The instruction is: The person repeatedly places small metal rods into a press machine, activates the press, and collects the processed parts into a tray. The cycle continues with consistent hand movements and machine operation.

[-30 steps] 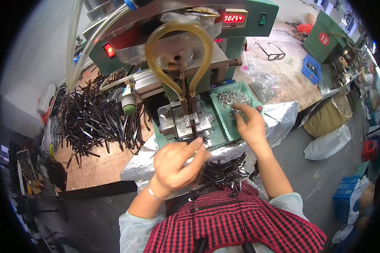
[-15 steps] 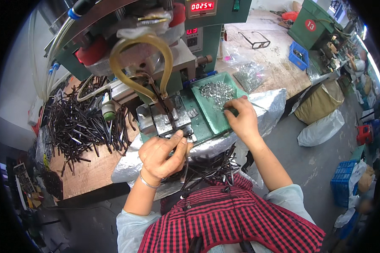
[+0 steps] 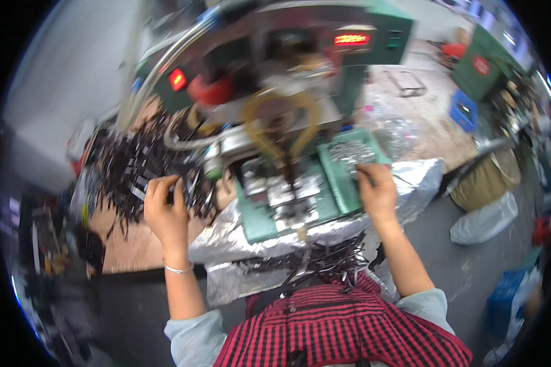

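My left hand is raised at the near right edge of a heap of dark, thin strips. Its fingers are bent, and blur hides whether they grip a strip. My right hand is at the right side of a green tray. Its thumb and fingertips come together beside the small shiny metal pieces; anything between them is too small to make out. Between my hands stands a green press machine, its metal work block under a yellowish tube loop.
Silver foil covers the bench's front edge, with more dark strips below it. Glasses, a clear bag of small parts and a blue bin lie at the back right. Sacks are on the right.
My left hand has left the work block and moved left to the strip heap. My right hand stays at the tray, fingertips closer to the metal pieces. The view has shifted and blurred.
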The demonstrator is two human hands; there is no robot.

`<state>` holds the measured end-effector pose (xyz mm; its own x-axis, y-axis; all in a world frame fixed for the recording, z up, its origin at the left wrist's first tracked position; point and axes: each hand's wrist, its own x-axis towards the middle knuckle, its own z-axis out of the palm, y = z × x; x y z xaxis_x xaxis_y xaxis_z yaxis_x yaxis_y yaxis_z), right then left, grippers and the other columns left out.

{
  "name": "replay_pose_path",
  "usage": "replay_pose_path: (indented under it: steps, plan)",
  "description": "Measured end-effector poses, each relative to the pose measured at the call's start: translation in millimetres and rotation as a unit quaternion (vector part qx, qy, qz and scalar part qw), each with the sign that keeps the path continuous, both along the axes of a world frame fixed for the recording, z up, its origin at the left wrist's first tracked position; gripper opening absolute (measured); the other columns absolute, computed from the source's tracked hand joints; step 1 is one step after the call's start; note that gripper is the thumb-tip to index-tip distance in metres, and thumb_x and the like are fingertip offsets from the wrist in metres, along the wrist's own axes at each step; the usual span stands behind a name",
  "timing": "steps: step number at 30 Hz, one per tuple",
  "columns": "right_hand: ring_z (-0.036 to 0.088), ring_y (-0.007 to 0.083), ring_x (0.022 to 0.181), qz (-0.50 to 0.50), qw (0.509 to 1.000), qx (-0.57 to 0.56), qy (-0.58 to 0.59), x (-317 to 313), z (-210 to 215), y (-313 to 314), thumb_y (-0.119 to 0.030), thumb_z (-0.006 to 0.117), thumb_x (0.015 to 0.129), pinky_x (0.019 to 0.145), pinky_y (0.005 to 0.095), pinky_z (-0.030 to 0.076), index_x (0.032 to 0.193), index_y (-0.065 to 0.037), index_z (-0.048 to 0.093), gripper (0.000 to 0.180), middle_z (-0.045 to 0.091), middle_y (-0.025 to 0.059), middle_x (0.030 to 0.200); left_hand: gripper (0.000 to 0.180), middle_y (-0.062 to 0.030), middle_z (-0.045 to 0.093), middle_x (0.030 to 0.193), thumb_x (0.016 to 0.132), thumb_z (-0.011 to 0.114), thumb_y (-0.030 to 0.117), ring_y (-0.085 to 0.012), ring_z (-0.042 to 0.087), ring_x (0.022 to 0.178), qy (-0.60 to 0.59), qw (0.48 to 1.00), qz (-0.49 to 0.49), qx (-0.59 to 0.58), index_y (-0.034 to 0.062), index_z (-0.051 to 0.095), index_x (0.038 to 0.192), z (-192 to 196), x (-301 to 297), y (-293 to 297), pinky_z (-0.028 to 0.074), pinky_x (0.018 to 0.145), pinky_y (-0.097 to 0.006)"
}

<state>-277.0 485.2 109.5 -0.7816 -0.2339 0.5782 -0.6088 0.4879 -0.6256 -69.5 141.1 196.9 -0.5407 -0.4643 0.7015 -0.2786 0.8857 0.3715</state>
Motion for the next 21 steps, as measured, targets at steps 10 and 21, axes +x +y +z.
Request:
replay_pose_path:
  steps: [10,21]
  plan:
    - [0.07,0.035,0.091,0.012,0.994,-0.049,-0.093,7.8,17.0,-13.6,-0.009,0.072,0.087,0.082,0.044,0.054,0.096,-0.005,0.074,0.01,0.074,0.0148,0.095,0.02,-0.0166,0.073,0.091,0.082,0.08,0.02,-0.0387,0.07,0.088,-0.233,0.965,0.114,0.045,0.0042,0.074,0.093,-64.4,-24.5,-71.0,0.054,0.076,-0.047]
    - [0.071,0.03,0.091,0.006,0.996,-0.049,-0.071,11.8,-4.9,-5.4,-0.006,0.071,0.089,0.085,0.0379,0.054,0.102,-0.001,0.074,0.013,0.074,0.015,0.096,0.019,-0.0108,0.069,0.092,0.082,0.078,0.022,-0.0328,0.07,0.088,-0.314,0.949,-0.005,-0.001,0.0113,0.08,0.098,-91.0,-16.0,-78.4,0.056,0.078,-0.043]
